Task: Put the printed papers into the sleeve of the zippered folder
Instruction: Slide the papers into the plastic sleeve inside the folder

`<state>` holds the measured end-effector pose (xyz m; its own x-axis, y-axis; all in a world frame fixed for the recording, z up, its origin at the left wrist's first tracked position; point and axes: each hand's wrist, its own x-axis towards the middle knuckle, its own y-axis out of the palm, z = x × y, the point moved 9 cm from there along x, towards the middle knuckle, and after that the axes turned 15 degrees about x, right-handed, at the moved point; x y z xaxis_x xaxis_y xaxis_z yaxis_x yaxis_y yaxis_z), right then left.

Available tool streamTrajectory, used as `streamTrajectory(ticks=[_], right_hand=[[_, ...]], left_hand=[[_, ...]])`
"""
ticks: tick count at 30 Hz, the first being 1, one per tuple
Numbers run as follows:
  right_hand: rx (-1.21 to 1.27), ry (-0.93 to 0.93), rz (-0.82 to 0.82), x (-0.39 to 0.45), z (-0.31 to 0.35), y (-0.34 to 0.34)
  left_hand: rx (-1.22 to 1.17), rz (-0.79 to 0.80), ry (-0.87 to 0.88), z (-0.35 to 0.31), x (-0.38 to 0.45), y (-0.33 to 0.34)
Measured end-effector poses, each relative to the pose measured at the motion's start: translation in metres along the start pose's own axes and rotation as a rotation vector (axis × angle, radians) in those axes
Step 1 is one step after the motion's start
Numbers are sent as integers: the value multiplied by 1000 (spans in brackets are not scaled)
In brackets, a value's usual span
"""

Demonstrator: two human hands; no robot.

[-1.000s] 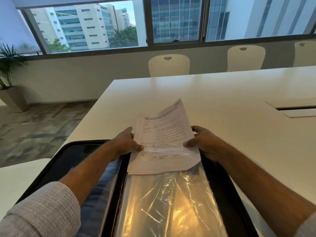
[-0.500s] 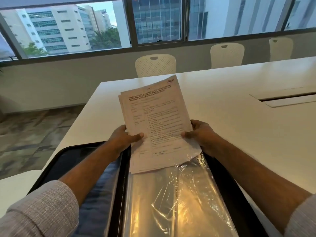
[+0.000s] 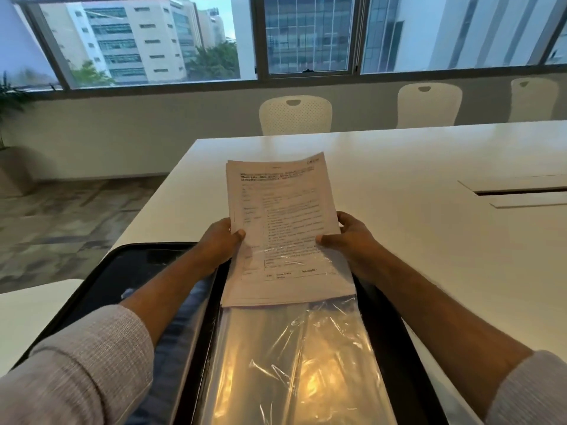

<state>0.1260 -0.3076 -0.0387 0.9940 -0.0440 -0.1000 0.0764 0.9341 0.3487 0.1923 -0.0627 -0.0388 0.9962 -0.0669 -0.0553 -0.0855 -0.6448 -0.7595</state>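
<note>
Now gripping the printed papers (image 3: 280,216) from both sides: left hand (image 3: 219,240) clamped on the left edge with the thumb lying over the printed face, right hand (image 3: 349,237) clamped on the right edge in the same way. Held as one stack above the open zippered folder (image 3: 132,271), which rests on the white table (image 3: 414,167). Long axis running away from the body, top edge tilted up toward the windows, bottom edge pointing back toward the wearer. Lower part already under the clear film of the sleeve (image 3: 294,357) (glare and wrinkles cross the bottom lines of print), with most of the stack above the hands not yet inside. Sleeve stretching from the hands back toward the body, in line with the sheets, so likely a straight pull toward the chest, lengthwise, with both hands level. Neither hand clearly nearer the sleeve mouth; both beside it, one on each side. Probably about a third of the way in. Risk, as a guess: corners snagging on the crinkled film if the stack skews.
</note>
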Motion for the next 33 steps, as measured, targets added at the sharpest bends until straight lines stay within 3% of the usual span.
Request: streamTrajectory(ticks=[9, 14, 19, 24, 27, 31, 33], right_hand=[[33, 18, -45, -4, 0, -1], [40, 4, -35, 1, 1, 3], [18, 16, -42, 5, 2, 1], [57, 53, -46, 6, 0, 2], [73, 65, -44, 4, -4, 1], [91, 69, -52, 4, -8, -1], [101, 76, -49, 4, -9, -2]], left_hand=[[15, 222, -61, 12, 0, -3], [-377, 133, -91, 11, 14, -12], [-53, 73, -64, 10, 19, -5], [201, 365, -6, 5, 12, 7], [29, 377, -29, 6, 14, 3], [-416, 202, -93, 12, 27, 0], [-448, 158, -115, 16, 29, 2]])
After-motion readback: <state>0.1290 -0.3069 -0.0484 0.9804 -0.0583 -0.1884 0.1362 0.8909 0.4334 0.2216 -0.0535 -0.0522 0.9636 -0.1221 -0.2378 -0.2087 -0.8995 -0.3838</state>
